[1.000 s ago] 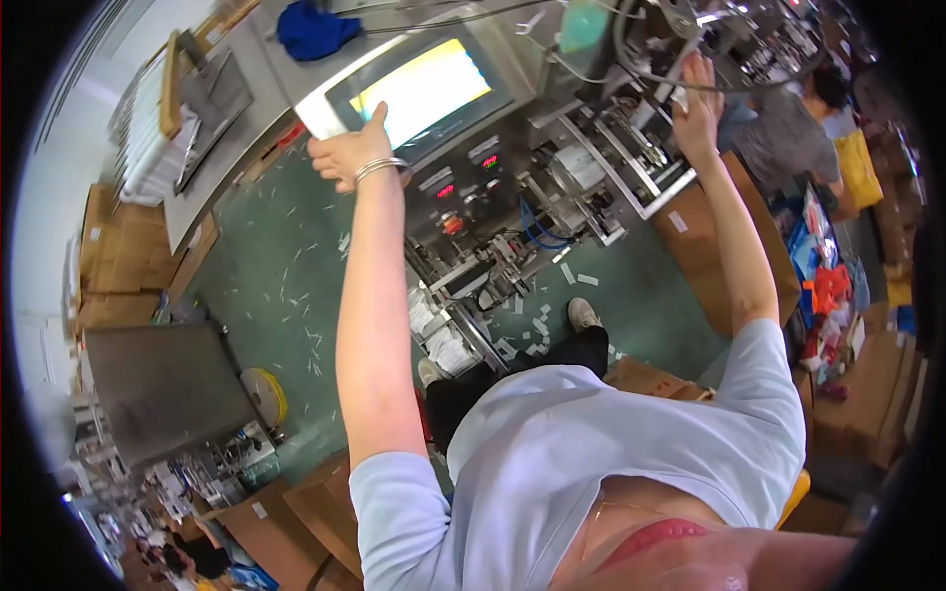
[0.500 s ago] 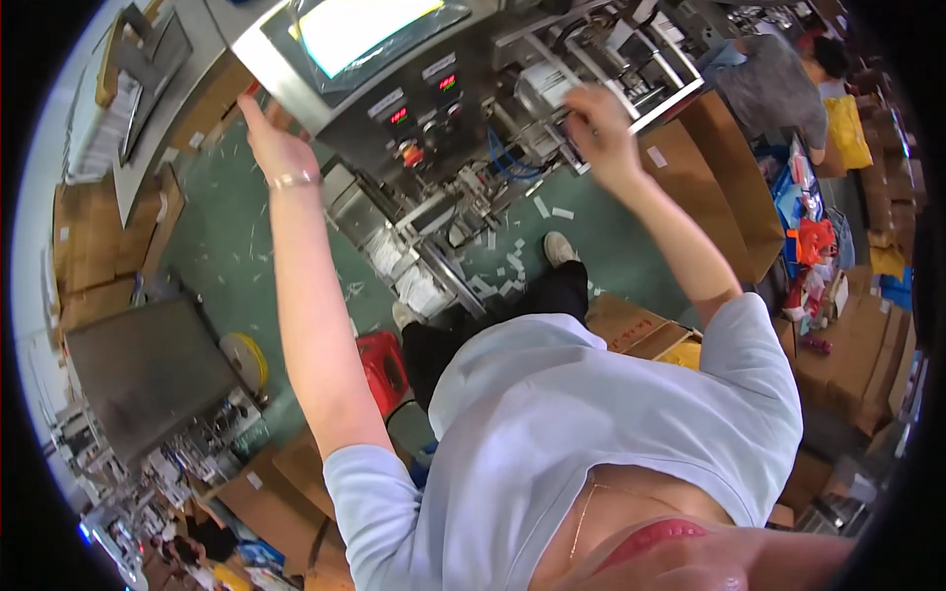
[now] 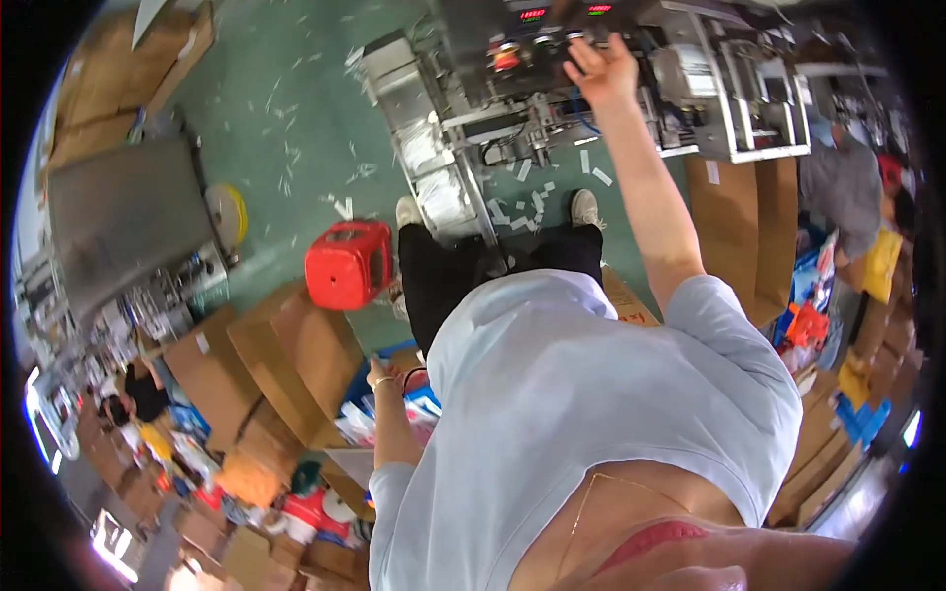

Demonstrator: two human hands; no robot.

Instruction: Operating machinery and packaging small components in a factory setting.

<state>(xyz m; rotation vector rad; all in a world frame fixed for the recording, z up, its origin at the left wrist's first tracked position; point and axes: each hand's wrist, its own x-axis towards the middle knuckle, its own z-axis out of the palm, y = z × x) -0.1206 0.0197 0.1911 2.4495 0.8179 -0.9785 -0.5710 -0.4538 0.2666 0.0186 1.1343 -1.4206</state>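
My right hand is raised in front of the machine's dark control panel, its fingers spread and nothing in it. It is nearest to a small round knob; whether a fingertip touches the panel I cannot tell. A red-and-yellow knob is farther left, below two lit red displays. My left hand hangs low beside my hip, over a carton with blue and white packages. It is small in view and its fingers are partly hidden. White packets lie in the machine's metal chute.
A red plastic stool stands left of my legs. Paper scraps litter the green floor. Open cardboard boxes stand at left and right. Another person bends at far right. A grey cabinet is at left.
My left hand has dropped from the machine's left edge to beside my hip. My right hand has moved from the mechanism at right to the panel knobs. The view has shifted, showing the stool fully.
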